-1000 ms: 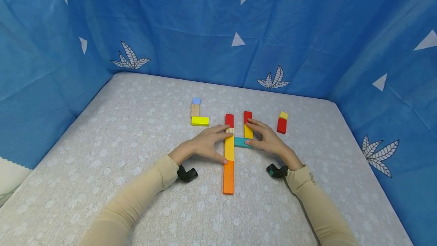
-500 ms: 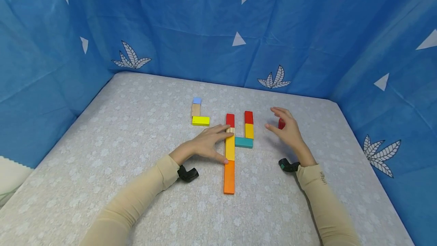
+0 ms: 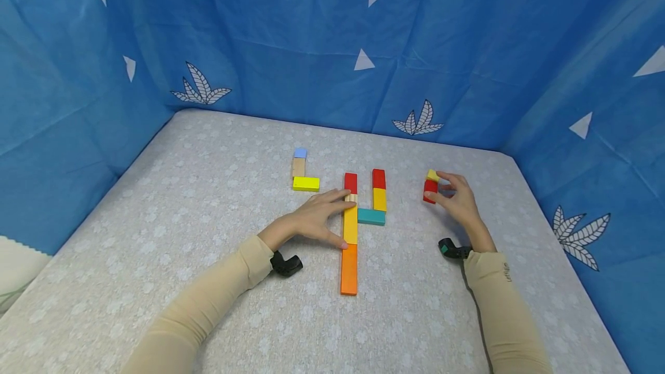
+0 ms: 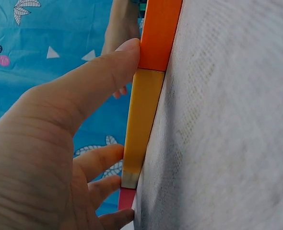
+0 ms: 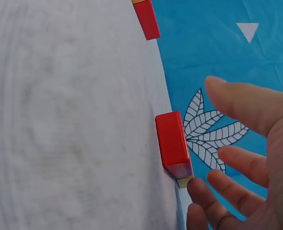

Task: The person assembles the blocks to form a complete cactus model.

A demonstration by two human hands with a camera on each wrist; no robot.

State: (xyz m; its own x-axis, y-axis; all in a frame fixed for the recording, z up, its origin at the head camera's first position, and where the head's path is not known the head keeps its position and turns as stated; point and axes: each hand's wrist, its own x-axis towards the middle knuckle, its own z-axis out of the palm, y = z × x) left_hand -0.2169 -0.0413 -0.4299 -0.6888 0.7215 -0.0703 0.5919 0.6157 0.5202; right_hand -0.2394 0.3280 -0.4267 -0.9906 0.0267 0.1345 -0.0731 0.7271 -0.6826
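Note:
My left hand [image 3: 318, 216] rests with spread fingers along a column of blocks. In it, a red block [image 3: 350, 181] lies at the far end, then a small pale wooden one, a yellow-orange block [image 4: 144, 115] and an orange block [image 3: 349, 273] nearest me. The left thumb tip touches the seam between orange and yellow. At the right, my right hand [image 3: 459, 198] hovers beside a red block [image 5: 172, 139] and a small yellow block [image 3: 433, 175] behind it. Thumb and fingers are parted, with fingertips close to the yellow one in the right wrist view.
A teal block [image 3: 371, 216] juts right from the column, with a yellow block [image 3: 380, 199] and a red block [image 3: 378, 178] behind it. Farther left lie a bright yellow block [image 3: 306, 184], a wooden block [image 3: 299, 167] and a blue piece [image 3: 300, 153]. A blue curtain [image 3: 291, 33] surrounds the table.
My right hand has left the teal and yellow blocks and moved right to the red and small yellow blocks. My left hand has stayed on the column.

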